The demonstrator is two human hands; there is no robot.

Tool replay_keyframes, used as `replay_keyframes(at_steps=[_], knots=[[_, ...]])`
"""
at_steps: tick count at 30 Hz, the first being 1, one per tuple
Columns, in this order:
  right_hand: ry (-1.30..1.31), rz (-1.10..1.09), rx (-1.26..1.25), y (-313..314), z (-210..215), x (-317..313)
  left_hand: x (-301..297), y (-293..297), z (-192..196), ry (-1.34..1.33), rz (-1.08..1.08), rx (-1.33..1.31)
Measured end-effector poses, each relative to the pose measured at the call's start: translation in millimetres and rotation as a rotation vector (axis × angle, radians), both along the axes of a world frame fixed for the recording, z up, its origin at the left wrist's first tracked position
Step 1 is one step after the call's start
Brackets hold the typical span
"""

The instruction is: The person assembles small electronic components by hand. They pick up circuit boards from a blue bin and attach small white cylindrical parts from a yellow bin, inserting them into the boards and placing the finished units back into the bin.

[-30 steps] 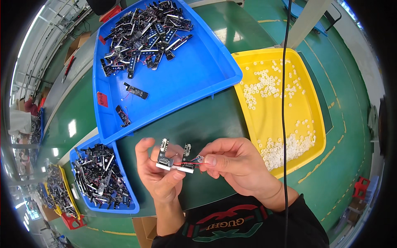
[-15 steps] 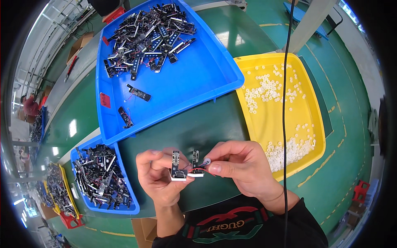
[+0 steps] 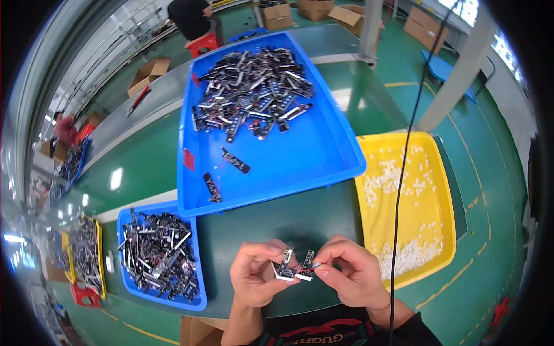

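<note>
In front of my body, my left hand (image 3: 251, 278) is closed on two small black circuit boards, each with a white strip along its bottom. One circuit board (image 3: 286, 264) stands nearest the left fingers. The other board (image 3: 308, 263) is beside it, toward the right hand. My right hand (image 3: 356, 278) pinches a small round grey part (image 3: 317, 266) between thumb and index finger. Thin red and dark wires run between it and the boards. The left fingers partly hide the boards' lower edges.
A large blue tray (image 3: 271, 206) ahead holds many similar boards, two lying apart. At the left, a smaller blue tray (image 3: 202, 288) is heaped with more. A yellow tray (image 3: 369, 230) of small white rings stands right. A black cable (image 3: 400, 199) hangs across the view.
The view has tilted up, so the trays and my hands appear lower and further right. A seated person now shows at the back. Both hands keep hold of their parts.
</note>
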State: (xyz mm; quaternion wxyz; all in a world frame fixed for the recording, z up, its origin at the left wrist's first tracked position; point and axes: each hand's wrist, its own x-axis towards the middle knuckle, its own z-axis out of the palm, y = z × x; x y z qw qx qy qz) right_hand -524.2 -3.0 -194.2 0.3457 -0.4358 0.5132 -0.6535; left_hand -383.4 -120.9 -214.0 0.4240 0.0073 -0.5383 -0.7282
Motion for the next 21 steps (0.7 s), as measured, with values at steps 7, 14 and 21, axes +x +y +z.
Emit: replay_keyframes(at_steps=[7, 14, 21], knots=[[0.768, -0.371, 0.374, 40.5, 7.9, -54.0, 90.2, -14.2, 30.5, -0.553, 0.588, -0.277], [1.164, -0.275, 0.675, 59.2, -19.8, -64.3, 209.7, -105.5, 87.0, -0.763, 1.143, -0.276], [1.036, -0.235, 0.623, 55.2, -23.2, -65.8, 227.1, -209.3, 97.4, -1.436, 0.774, -0.802]])
